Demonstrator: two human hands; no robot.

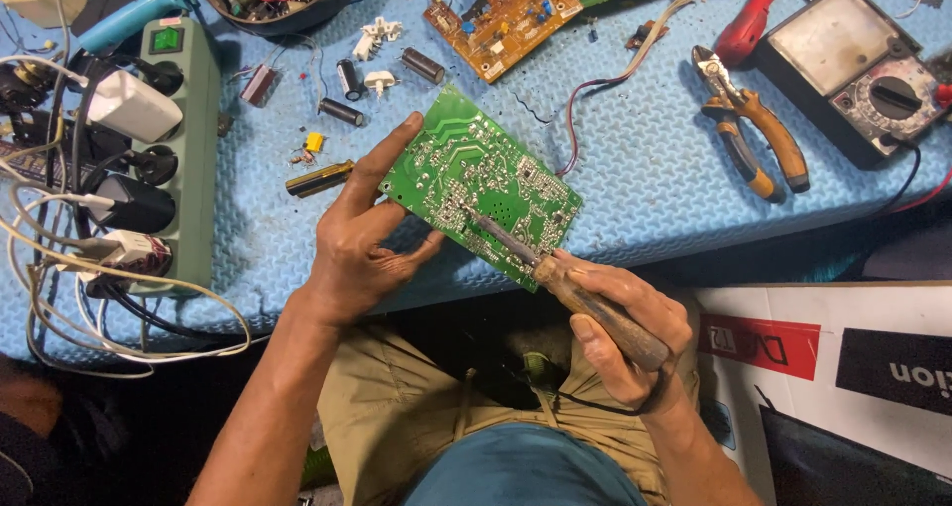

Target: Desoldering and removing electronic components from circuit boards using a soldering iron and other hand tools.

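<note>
Here, largest first:
Desk: one desk (645, 169) under a blue textured mat.
Power strip: one green strip (183, 149) at the left edge, several plugs in it, white cords looping off.
Meter: one black analogue meter (853, 64) at top right.
Boards: two in full view. One green circuit board (481, 187), solder side up, is held tilted above the desk's near edge; one orange-brown board (501, 10) lies further back.
Pliers: one pair (749, 124), orange-handled, beside the meter.
Soldering iron: one (565, 278), wooden-handled, tip touching the green board.
Capacitors: three dark cylinders (347, 79) lying loose.
Left hand (362, 238): fingers closed around the green board's left edge.
Right hand (625, 332): fingers wrapped tight round the iron's handle.
</note>
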